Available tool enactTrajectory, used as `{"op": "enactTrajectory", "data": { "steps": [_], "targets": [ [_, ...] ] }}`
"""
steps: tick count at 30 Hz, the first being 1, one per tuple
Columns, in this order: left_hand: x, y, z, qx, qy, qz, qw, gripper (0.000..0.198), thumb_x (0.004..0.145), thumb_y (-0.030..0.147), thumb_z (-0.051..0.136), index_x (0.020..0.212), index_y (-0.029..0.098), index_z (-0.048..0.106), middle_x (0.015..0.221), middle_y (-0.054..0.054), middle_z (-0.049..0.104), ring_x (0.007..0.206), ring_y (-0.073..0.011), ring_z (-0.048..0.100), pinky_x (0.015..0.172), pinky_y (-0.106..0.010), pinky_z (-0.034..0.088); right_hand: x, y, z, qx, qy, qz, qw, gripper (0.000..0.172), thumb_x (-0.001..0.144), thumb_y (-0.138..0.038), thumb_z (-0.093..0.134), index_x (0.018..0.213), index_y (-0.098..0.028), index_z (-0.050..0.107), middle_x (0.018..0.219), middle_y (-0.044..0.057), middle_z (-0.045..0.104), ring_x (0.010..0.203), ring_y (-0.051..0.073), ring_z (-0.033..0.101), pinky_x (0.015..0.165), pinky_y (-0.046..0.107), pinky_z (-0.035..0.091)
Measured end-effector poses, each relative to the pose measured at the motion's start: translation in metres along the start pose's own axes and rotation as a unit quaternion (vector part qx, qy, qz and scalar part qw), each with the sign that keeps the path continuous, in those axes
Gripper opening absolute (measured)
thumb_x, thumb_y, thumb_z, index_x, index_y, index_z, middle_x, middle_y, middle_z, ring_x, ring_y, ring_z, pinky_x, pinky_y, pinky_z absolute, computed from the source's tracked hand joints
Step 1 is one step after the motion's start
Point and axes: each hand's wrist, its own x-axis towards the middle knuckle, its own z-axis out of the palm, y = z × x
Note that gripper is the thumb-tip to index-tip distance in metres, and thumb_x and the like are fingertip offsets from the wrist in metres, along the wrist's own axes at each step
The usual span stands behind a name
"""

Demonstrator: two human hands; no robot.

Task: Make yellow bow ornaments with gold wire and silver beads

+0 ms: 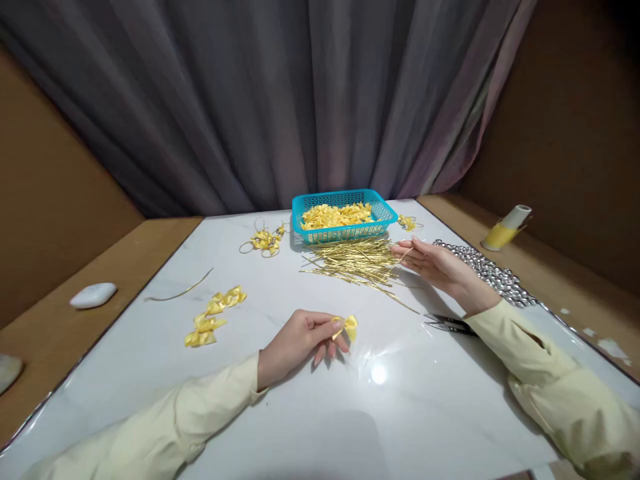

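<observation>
Gold wires (350,260) lie crosswise just left of the nearer right hand (443,267), its grip unclear; the left hand (303,339) pinches a yellow bow (352,327).

Dark grey curtain (280,100) across the back, hanging in deep folds; pinkish-mauve toward its right edge. Brown panel (50,153) walls the left, a second brown panel (560,120) the right. White tabletop (125,373), glossy, faint grey veining, a bright light reflection (379,374) near its middle. On the brown ledge (140,247) at left: smooth white oval object (93,295), lying flat; nearer me, a pale rounded object (8,373) cut off by my view. Right side: pale cone (507,227), tilted, yellow wrapped about its lower part; nearer, scattered white scraps (613,348).
</observation>
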Motion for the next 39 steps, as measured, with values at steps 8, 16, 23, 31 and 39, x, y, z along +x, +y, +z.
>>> {"op": "enactTrajectory", "data": {
  "steps": [8,16,23,31,39],
  "targets": [
    [-0.001,0.001,0.003,0.004,-0.024,-0.005,1.0,0.032,0.082,0.037,0.052,0.067,0.009,0.061,0.066,-0.007,0.065,0.051,-0.0086,0.05,0.038,-0.016,0.033,-0.008,-0.007,0.001,-0.008,-0.021,0.029,0.999,0.028,0.072,-0.043,0.064,0.084,-0.017,0.063,0.046,-0.007,0.042,0.043,0.007,0.041,0.041,0.018,0.033],
    [0.0,0.003,0.013,0.07,-0.032,0.023,0.997,0.03,0.084,0.033,0.048,0.073,0.01,0.063,0.069,-0.006,0.066,0.054,-0.009,0.049,0.049,-0.019,0.04,-0.025,-0.02,0.012,-0.308,-0.018,-0.045,0.95,0.044,0.066,-0.056,0.062,0.063,-0.012,0.064,0.039,-0.006,0.031,0.039,0.006,0.027,0.039,0.022,0.021],
    [0.052,0.019,0.036,0.208,-0.041,0.153,0.965,0.033,0.088,0.025,0.037,0.072,0.01,0.061,0.069,-0.005,0.065,0.058,-0.0109,0.056,0.058,-0.021,0.046,-0.03,-0.043,-0.038,-0.393,-0.005,-0.015,0.919,0.051,0.066,-0.056,0.06,0.084,-0.009,0.068,0.044,-0.007,0.028,0.041,0.006,0.024,0.038,0.022,0.018],
    [0.128,0.032,0.071,0.306,0.029,0.25,0.918,0.019,0.082,0.022,0.05,0.075,0.014,0.066,0.098,-0.008,0.056,0.095,-0.0202,0.051,0.086,-0.032,0.039,-0.028,-0.047,-0.087,-0.504,-0.108,0.01,0.857,0.028,0.073,-0.035,0.052,0.083,-0.013,0.065,0.064,0.004,0.062,0.049,0.011,0.05,0.05,0.024,0.043],
    [0.134,0.024,0.09,0.379,-0.006,0.317,0.869,0.023,0.091,0.019,0.035,0.092,0.016,0.058,0.12,-0.008,0.051,0.112,-0.0202,0.044,0.098,-0.036,0.03,-0.004,-0.069,-0.06,-0.591,-0.114,0.044,0.797,0.013,0.064,-0.017,0.053,0.052,-0.014,0.058,0.043,0.001,0.058,0.038,0.011,0.052,0.042,0.021,0.042]
  ]
}}
